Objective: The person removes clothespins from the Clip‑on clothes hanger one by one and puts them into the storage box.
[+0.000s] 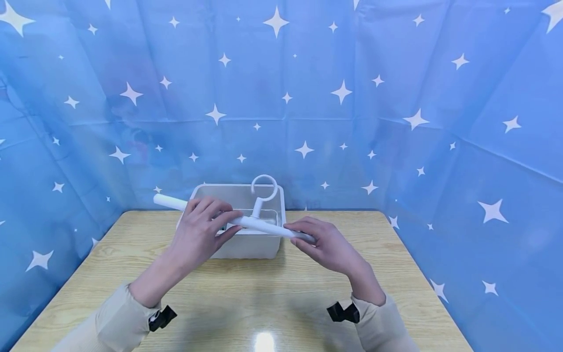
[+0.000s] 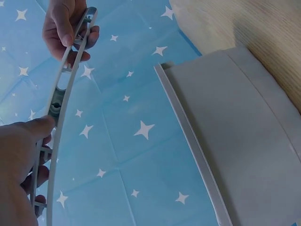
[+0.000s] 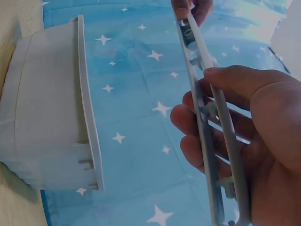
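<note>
A white plastic clothes hanger [image 1: 259, 224] is held up over the near side of a bin, its round hook pointing upward. Left of the hook, my left hand [image 1: 200, 225] grips the bar between thumb and fingers. My right hand [image 1: 327, 244] pinches the bar near its right end. Seen from below in the left wrist view, the hanger [image 2: 67, 94] has a hollow underside with short cross ribs. The right wrist view shows the right thumb on one edge of the hanger [image 3: 225, 122] and the fingers behind the other.
Behind the hanger, a white plastic bin [image 1: 250, 249] stands on the wooden table [image 1: 264, 293]; a clear container [image 1: 269, 215] shows inside it, its contents mostly hidden. Blue curtains with white stars [image 1: 281, 98] surround the table at the back and sides.
</note>
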A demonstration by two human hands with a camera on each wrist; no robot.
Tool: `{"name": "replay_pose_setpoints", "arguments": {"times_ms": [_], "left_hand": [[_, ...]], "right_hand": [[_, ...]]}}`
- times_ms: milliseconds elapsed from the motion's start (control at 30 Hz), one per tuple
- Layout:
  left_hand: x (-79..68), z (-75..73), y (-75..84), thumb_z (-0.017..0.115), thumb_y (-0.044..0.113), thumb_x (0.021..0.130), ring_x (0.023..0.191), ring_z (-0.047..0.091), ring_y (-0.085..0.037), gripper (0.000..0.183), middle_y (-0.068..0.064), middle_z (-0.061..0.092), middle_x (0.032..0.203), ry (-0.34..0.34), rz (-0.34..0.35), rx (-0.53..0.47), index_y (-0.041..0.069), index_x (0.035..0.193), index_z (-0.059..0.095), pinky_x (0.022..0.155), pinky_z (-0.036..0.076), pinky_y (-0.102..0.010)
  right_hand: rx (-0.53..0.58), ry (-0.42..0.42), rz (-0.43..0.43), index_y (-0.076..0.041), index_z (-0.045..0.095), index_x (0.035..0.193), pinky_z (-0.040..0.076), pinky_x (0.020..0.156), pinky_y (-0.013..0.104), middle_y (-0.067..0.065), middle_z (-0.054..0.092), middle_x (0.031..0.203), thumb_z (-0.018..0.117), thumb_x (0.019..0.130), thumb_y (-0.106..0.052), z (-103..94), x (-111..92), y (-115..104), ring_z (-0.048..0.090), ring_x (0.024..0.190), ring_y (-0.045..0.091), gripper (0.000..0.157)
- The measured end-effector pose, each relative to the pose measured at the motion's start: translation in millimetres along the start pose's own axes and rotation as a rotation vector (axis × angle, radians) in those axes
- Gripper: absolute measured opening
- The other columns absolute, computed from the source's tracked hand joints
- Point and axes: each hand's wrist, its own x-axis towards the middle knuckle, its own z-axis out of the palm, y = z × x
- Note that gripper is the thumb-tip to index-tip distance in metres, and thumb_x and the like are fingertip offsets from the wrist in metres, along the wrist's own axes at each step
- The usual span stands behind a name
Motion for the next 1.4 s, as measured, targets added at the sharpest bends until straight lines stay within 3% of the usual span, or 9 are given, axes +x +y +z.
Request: {"name": "replay_pose_setpoints", "arguments": {"times_ms": [200, 500, 733, 967, 1100, 1400], "left_hand": [[-4.5, -1.6, 7.5, 0.087, 0.028, 0.075, 0.087, 0.057, -0.018, 0.031, 0.002, 0.066, 0.094, -0.015, 0.006, -0.017, 0.019, 0.102, 0.075, 0.075, 0.043, -0.036], [-13.4, -2.1, 19.3, 0.09, 0.029, 0.072, 0.082, 0.06, -0.014, 0.031, 0.004, 0.066, 0.092, -0.055, 0.028, -0.036, 0.016, 0.096, 0.075, 0.071, 0.053, -0.03], [-23.2, -3.7, 27.7, 0.09, 0.035, 0.072, 0.076, 0.058, -0.01, 0.029, 0.008, 0.064, 0.087, -0.104, -0.01, -0.026, 0.019, 0.091, 0.074, 0.064, 0.05, -0.025], [-31.3, -5.5, 34.4, 0.088, 0.039, 0.074, 0.073, 0.057, -0.006, 0.026, 0.011, 0.061, 0.082, -0.182, -0.027, -0.033, 0.022, 0.088, 0.073, 0.067, 0.051, -0.027], [-35.4, -2.8, 37.2, 0.087, 0.04, 0.074, 0.073, 0.059, -0.006, 0.027, 0.012, 0.061, 0.081, -0.201, -0.033, -0.039, 0.023, 0.086, 0.071, 0.072, 0.05, -0.03], [-46.2, 5.2, 42.8, 0.086, 0.042, 0.075, 0.069, 0.055, -0.003, 0.025, 0.014, 0.06, 0.081, -0.272, -0.044, -0.046, 0.025, 0.085, 0.071, 0.068, 0.043, -0.026]], "right_hand": [[-0.064, -0.024, -0.035, -0.022, 0.068, 0.126, 0.051, 0.069, 0.022, -0.004, 0.068, 0.117, 0.068, 0.097, -0.021, 2.7, 4, -11, 0.058, 0.082, 0.006, 0.03], [-0.194, -0.047, -0.174, -0.018, 0.07, 0.122, 0.053, 0.07, 0.019, -0.004, 0.069, 0.112, 0.071, 0.093, -0.019, 10.9, 7, -24, 0.063, 0.083, 0.004, 0.029], [-0.274, -0.085, -0.245, -0.018, 0.07, 0.119, 0.052, 0.072, 0.017, -0.006, 0.07, 0.111, 0.07, 0.095, -0.024, 16.0, 6, -27, 0.061, 0.08, 0.0, 0.025], [-0.283, -0.156, -0.222, -0.02, 0.071, 0.117, 0.046, 0.065, 0.013, -0.009, 0.066, 0.102, 0.069, 0.095, -0.025, 18.1, 2, -30, 0.051, 0.07, -0.004, 0.022], [-0.284, -0.192, -0.206, -0.021, 0.071, 0.116, 0.046, 0.066, 0.014, -0.01, 0.067, 0.102, 0.069, 0.095, -0.026, 19.4, -1, -29, 0.052, 0.071, -0.004, 0.021], [-0.254, -0.264, -0.192, -0.022, 0.07, 0.114, 0.048, 0.068, 0.016, -0.01, 0.069, 0.103, 0.068, 0.096, -0.027, 25.7, -7, -23, 0.054, 0.075, -0.003, 0.019]]}}
